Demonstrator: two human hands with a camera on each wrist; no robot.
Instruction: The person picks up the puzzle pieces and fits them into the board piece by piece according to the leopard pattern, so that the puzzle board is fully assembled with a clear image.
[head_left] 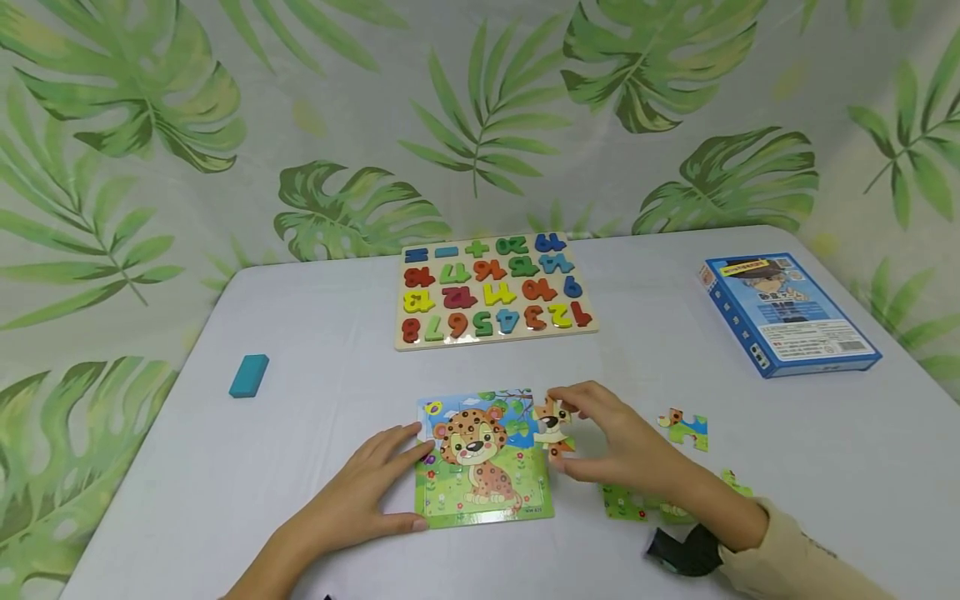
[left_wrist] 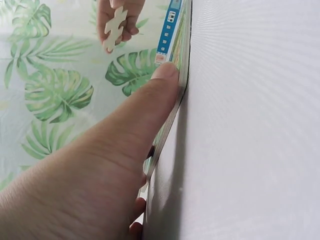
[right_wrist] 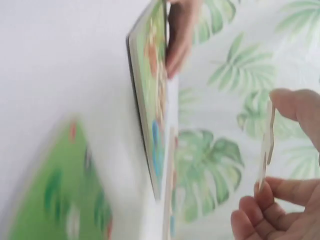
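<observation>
A jigsaw board (head_left: 486,518) with a cartoon leopard picture lies flat in the middle of the table. My left hand (head_left: 360,492) rests along its left side, fingers reaching over the edge and thumb (left_wrist: 165,72) against the lower corner. Between thumb and fingers, my right hand (head_left: 626,446) pinches a jigsaw piece (head_left: 552,423) with a cartoon animal face, just beyond the board's right edge. Seen edge-on in the right wrist view, that piece (right_wrist: 268,145) is held off the table. Loose pieces (head_left: 686,428) lie right of the board, some partly hidden under my right forearm.
A wooden number board (head_left: 495,342) with colored numerals stands farther back. At the right is a blue box (head_left: 791,312); at the left, a teal block (head_left: 249,376). Leaf-patterned cloth (head_left: 480,125) hangs behind the white table (head_left: 322,333).
</observation>
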